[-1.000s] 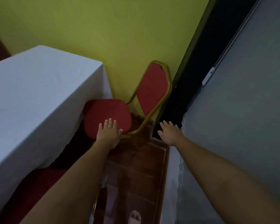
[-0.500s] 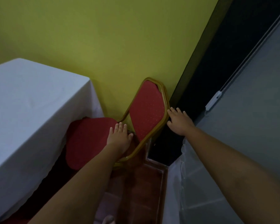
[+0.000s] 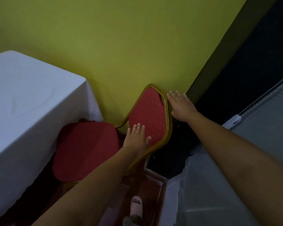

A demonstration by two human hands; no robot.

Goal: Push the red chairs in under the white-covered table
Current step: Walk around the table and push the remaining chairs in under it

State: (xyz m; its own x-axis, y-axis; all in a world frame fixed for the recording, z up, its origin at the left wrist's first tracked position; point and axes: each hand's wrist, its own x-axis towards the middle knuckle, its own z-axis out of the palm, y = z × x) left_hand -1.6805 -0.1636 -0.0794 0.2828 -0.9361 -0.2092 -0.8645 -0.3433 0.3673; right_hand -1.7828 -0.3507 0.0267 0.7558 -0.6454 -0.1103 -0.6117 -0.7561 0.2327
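A red padded chair [image 3: 87, 149] with a gold metal frame stands at the end of the white-covered table [image 3: 28, 103], its seat partly beneath the hanging cloth and its backrest [image 3: 149, 113] toward the right. My left hand [image 3: 136, 138] lies flat, fingers spread, on the lower front of the backrest. My right hand [image 3: 180, 106] is flat against the backrest's right frame edge, fingers extended. Neither hand is curled around anything.
A yellow-green wall [image 3: 137, 46] stands right behind the chair. A dark doorway [image 3: 235, 82] and a grey draped surface [image 3: 235, 185] close in the right side. Reddish wood floor [image 3: 144, 181] lies below, with my sandalled foot [image 3: 136, 207] on it.
Both hands moved up and forward: the left went from the seat's corner to the front of the backrest, the right from mid-air to the backrest's right edge. My view came closer.
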